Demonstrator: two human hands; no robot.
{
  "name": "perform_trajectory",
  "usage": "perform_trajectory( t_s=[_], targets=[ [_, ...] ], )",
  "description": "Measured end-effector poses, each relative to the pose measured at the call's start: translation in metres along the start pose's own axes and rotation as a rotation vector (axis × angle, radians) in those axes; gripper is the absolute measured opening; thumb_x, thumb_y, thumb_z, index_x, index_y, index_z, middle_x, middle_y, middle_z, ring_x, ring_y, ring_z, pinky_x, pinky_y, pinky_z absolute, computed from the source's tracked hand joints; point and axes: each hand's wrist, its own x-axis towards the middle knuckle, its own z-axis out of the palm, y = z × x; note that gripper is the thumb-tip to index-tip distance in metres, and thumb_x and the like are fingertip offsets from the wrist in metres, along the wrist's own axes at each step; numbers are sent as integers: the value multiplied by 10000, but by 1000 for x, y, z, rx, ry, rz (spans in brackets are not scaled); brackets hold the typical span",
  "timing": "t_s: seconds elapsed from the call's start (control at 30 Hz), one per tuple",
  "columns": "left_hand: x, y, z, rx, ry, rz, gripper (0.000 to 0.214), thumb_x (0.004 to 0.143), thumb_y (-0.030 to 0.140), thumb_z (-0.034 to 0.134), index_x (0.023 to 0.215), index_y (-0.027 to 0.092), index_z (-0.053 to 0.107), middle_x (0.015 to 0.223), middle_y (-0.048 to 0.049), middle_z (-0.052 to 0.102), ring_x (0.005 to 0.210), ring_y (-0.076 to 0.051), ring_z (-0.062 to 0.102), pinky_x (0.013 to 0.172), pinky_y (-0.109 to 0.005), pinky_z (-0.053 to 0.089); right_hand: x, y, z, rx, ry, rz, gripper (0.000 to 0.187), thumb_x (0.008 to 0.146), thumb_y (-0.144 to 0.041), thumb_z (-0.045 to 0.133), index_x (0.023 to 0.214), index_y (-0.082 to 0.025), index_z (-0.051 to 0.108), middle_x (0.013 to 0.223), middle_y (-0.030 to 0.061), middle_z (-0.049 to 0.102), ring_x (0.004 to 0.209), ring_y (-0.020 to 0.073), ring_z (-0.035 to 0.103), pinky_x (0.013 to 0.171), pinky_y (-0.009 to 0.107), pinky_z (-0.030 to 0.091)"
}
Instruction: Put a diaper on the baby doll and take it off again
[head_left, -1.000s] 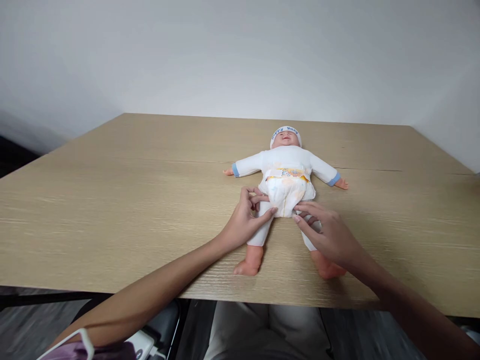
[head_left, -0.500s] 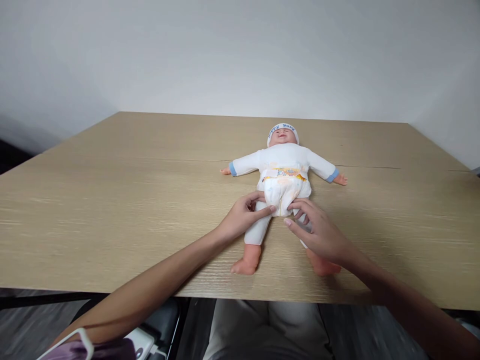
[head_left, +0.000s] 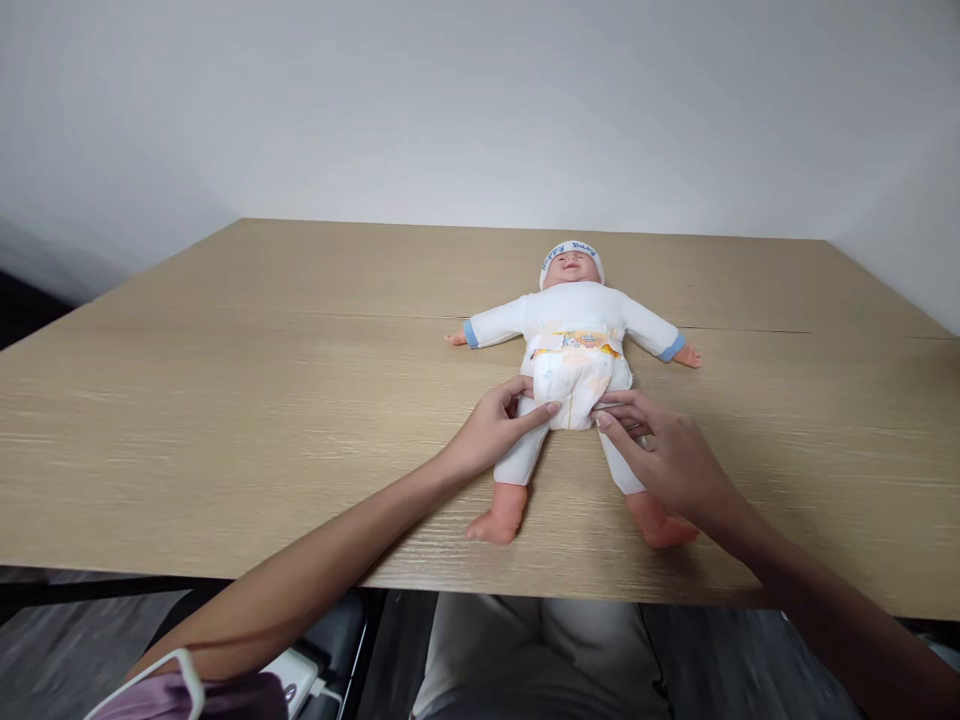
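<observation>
A baby doll (head_left: 574, 305) in a white suit with blue cuffs and a lettered cap lies on its back, arms spread, feet towards me. Round its hips sits a white diaper (head_left: 571, 385) with an orange printed waistband and a tape tab. My left hand (head_left: 510, 420) is at the diaper's left leg edge, thumb on the edge and fingers behind it. At the opposite leg edge, my right hand (head_left: 660, 440) pinches the diaper's border between thumb and fingers. Parts of the fingers on both sides are hidden behind the diaper and the doll's legs.
The wooden table (head_left: 262, 420) reaches back to a pale wall (head_left: 480, 110). Its front edge runs just before my lap (head_left: 540, 650). Below on the left, a white device (head_left: 296, 680) with a cable lies on a dark chair seat (head_left: 337, 640).
My right thumb has closed towards the fingers at the diaper's leg edge. My left hand keeps its place on the other edge. The view has shifted slightly.
</observation>
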Motion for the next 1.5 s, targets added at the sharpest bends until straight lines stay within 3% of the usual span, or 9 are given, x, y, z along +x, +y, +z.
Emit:
perform_trajectory(
  t_s=[0.37, 0.53, 0.67, 0.87, 0.93, 1.07, 1.23, 1.37, 1.5],
  targets=[
    [0, -4, 0, -54, 49, 38, 453, 869, 482, 864, 1182, 208, 683, 1029, -21, 737, 887, -181, 653, 796, -299, 463, 1, 0, 8, -183, 37, -181, 263, 1057, -379, 605, 1173, -214, 774, 1203, 106, 820, 969, 262, 792, 809, 373, 631],
    [0, -7, 1, -85, 52, 36, 491, 862, 477, 867, 1217, 209, 658, 1046, -24, 731, 912, -180, 654, 813, -300, 463, 0, 6, 12, -216, 34, -264, 284, 1062, -385, 602, 1217, -203, 756, 1217, 123, 762, 1106, 292, 750, 969, 441, 621],
    [2, -8, 0, -98, 46, 35, 501, 838, 488, 890, 1190, 218, 658, 1005, -15, 736, 886, -181, 655, 805, -305, 474, -5, 11, 16, -251, -10, -347, 350, 1038, -405, 642, 1316, -208, 721, 1386, 149, 688, 1337, 340, 652, 1164, 532, 539],
    [5, -7, 1, -171, 13, 50, 448, 831, 472, 905, 1104, 208, 667, 986, -17, 735, 906, -178, 659, 831, -306, 473, -10, 17, 19, -290, -21, -322, 409, 1036, -396, 638, 1407, -225, 637, 1503, 162, 655, 1445, 373, 579, 1188, 587, 498],
    [5, -7, 2, -170, 14, 51, 439, 828, 474, 906, 1081, 206, 668, 990, -16, 728, 903, -174, 650, 823, -303, 466, -8, 17, 18, -263, -29, -308, 391, 1016, -399, 665, 1364, -226, 628, 1433, 156, 691, 1381, 364, 614, 1151, 560, 514],
    [5, -7, 2, -150, 16, 38, 446, 819, 490, 909, 1058, 206, 662, 970, -8, 714, 879, -167, 634, 807, -300, 460, 1, 14, 14, -193, -66, -232, 270, 962, -405, 705, 1167, -237, 649, 1085, 89, 733, 1068, 303, 688, 959, 456, 561],
    [7, -10, 0, -183, 6, 41, 459, 807, 494, 922, 1026, 200, 647, 1010, -20, 724, 908, -167, 645, 806, -294, 478, 12, 14, 17, -56, 68, -73, 326, 908, -473, 719, 1080, -254, 550, 839, -1, 679, 725, 213, 621, 700, 348, 491],
    [9, -14, 1, -208, 51, 37, 498, 774, 473, 952, 1021, 206, 612, 964, -1, 708, 843, -141, 632, 756, -272, 476, 13, 14, 10, -29, 162, -1, 437, 874, -553, 779, 1055, -270, 499, 876, 2, 781, 607, 186, 606, 642, 335, 459],
    [7, -16, 1, -181, 139, 6, 607, 723, 471, 986, 1102, 218, 585, 927, 7, 728, 756, -133, 620, 697, -267, 463, 11, 9, -3, -145, 158, -27, 340, 939, -590, 743, 978, -264, 655, 961, 41, 846, 663, 219, 701, 696, 366, 500]
  ],
)
